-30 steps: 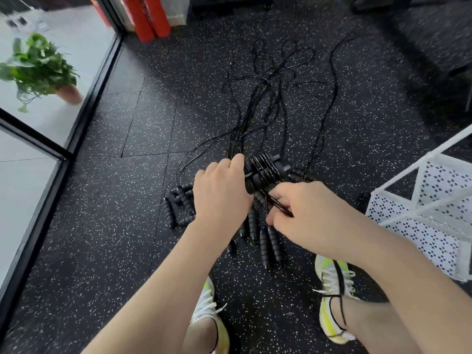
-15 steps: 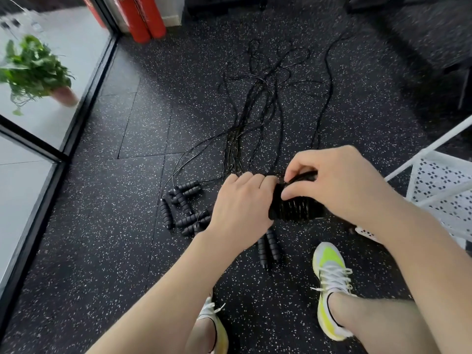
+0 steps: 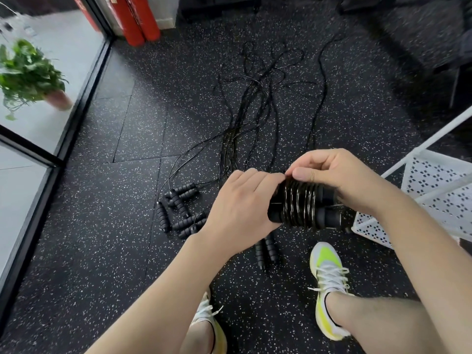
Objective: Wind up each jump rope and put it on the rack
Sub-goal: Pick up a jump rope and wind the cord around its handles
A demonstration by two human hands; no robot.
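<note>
Lying sideways between both hands, the wound jump rope is a pair of black foam handles held side by side with glossy black cord coiled round their middle in tight turns. It is held in the air above the speckled black rubber floor, just left of the white perforated rack. The left hand has its grip closed round the left ends of the handles, fingers curled over the top. The right hand covers the bundle's right end from above, its thumb pressed on the top of the coils and its fingers curled over the far side.

Below the bundle, on the floor, lie more jump ropes: one pair of handles just under the left wrist, and a loose cluster of handles to the left. Their cords run away across the floor in a tangled sheaf. The person's two shoes, white and neon yellow, stand on the floor, the right shoe near the rack's corner, the left shoe partly hidden by the left forearm. Far left, a potted green plant stands beyond a glass panel, and red cylinders stand at the top edge.
</note>
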